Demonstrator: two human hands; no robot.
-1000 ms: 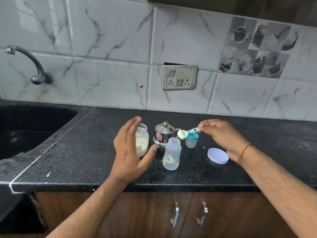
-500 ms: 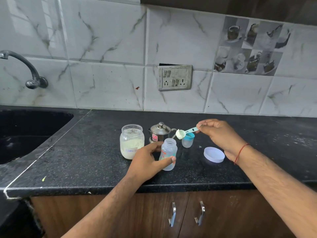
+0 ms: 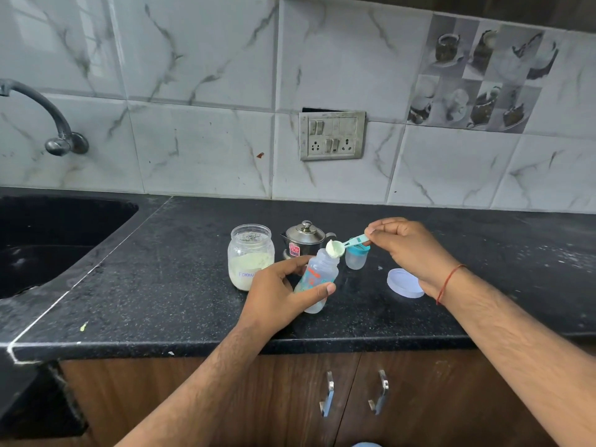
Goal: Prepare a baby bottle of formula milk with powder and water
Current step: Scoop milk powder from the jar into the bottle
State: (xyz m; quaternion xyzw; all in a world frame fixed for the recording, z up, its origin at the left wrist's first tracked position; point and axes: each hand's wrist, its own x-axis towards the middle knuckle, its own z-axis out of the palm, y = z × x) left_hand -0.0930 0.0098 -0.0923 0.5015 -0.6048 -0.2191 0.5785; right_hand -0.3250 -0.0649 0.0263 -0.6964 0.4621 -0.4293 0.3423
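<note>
Center frame on table (image 3: 161, 285): jar (image 3: 250, 256) left, kettle (image 3: 304, 238) behind bottle (image 3: 317, 279), cup (image 3: 355, 258) right of kettle, lid (image 3: 404, 283) further right. Sink (image 3: 48, 240) far left, faucet (image 3: 48, 121) above it.

My left hand (image 3: 279, 293) curls around the bottle (image 3: 317, 279), thumb across its front, forearm crossing the counter's front edge. My right hand (image 3: 409, 250) pinches the scoop (image 3: 342, 246) handle, wrist bent.

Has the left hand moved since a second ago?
Yes. The left hand went from raised and open in front of the formula jar to its right, where it now grips the tilted baby bottle.
</note>
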